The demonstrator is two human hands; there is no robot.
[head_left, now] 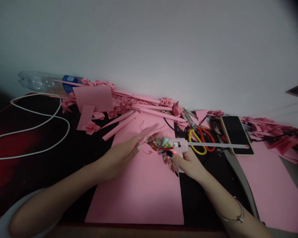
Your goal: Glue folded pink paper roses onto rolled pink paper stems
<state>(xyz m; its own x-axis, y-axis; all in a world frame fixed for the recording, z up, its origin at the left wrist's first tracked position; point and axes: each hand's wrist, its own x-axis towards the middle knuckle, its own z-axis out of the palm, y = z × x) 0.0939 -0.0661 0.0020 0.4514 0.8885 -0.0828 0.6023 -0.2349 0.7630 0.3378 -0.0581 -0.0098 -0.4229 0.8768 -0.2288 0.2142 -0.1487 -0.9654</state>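
Note:
My right hand (186, 163) is wrapped round a hot glue gun (180, 145), a glue stick (216, 144) jutting out of its back end to the right. A small red light glows on the gun. Its nozzle end, crusted with coloured bits, points left at a piece of pink paper (151, 132), which my left hand (125, 152) pinches between thumb and fingers. Whether nozzle and paper touch, I cannot tell. Both hands are above a large pink sheet (141, 195) lying on the dark table, with small paper scraps (147, 152) on it.
Behind the sheet, folded pink paper flowers (124, 104) and rolled paper tubes (121, 125) lie piled along the wall. Scissors (198, 135) with yellow and red handles and a phone (237, 134) are at right. A plastic bottle (44, 81) and a white cable (64, 119) lie left.

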